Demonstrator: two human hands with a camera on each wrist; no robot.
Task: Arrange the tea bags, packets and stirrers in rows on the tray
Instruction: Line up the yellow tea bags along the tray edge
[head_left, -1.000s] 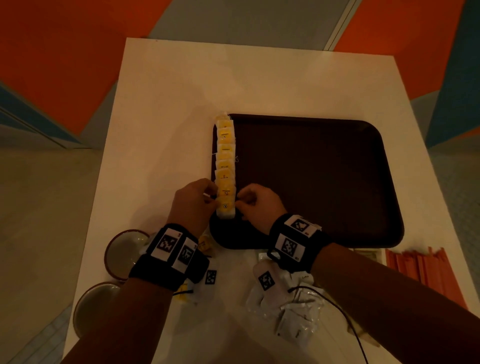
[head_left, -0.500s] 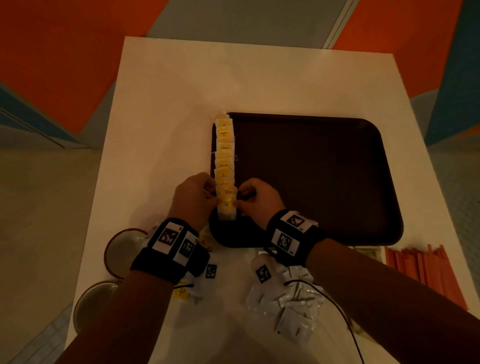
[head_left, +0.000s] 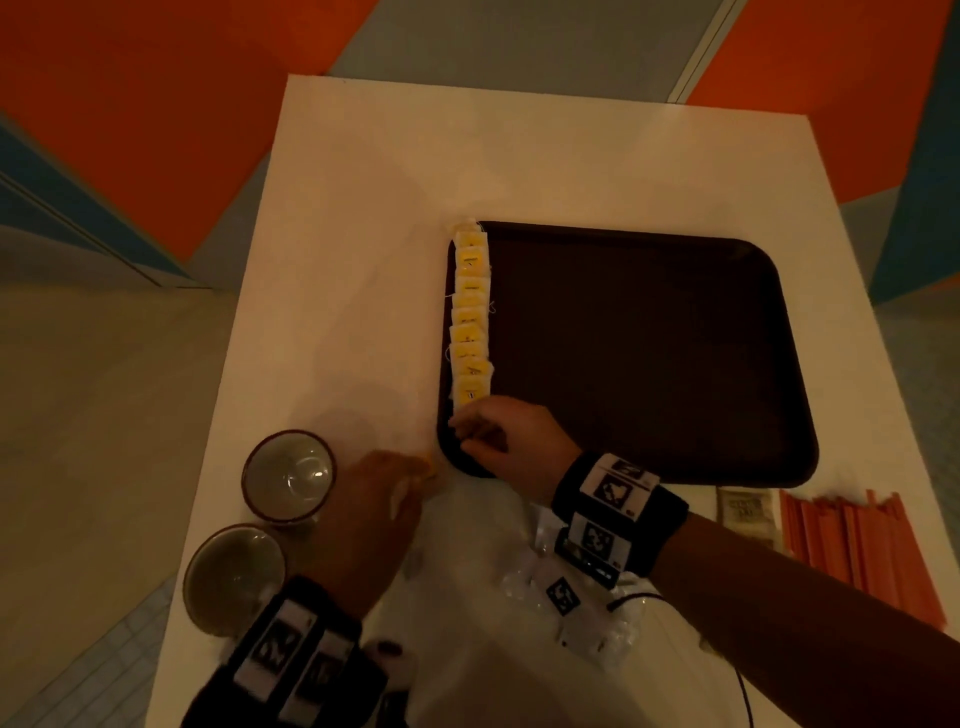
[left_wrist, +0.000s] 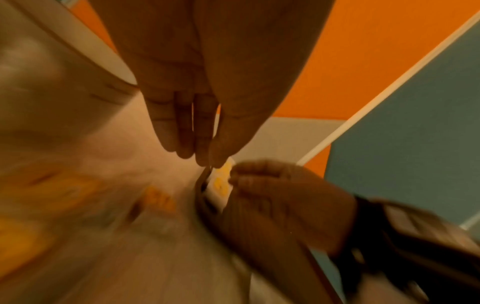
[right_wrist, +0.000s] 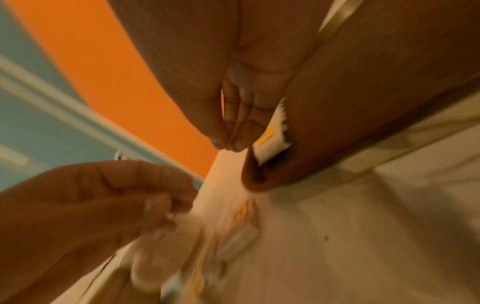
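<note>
A dark brown tray (head_left: 649, 364) lies on the white table. Several yellow tea bags (head_left: 470, 322) form one row along its left edge. My right hand (head_left: 480, 431) is at the near end of that row, its fingertips touching the last tea bag (right_wrist: 271, 139), close to the tray's corner (right_wrist: 259, 176). My left hand (head_left: 410, 478) hovers off the tray by its near left corner, over a loose tea bag (head_left: 429, 466). Its fingertips (left_wrist: 205, 156) and thumb are close together; blur hides whether they pinch anything. White packets (head_left: 566, 597) and orange stirrers (head_left: 857, 545) lie near me.
Two cups (head_left: 288, 475) (head_left: 234, 577) stand at the table's near left edge, just left of my left hand. A single packet (head_left: 745, 512) lies between the tray and the stirrers. A black cable (head_left: 743, 696) trails from my right wrist.
My left hand has let go of the last tea bag and drawn back off the tray towards the loose tea bags. My right hand stays at the row's near end.
</note>
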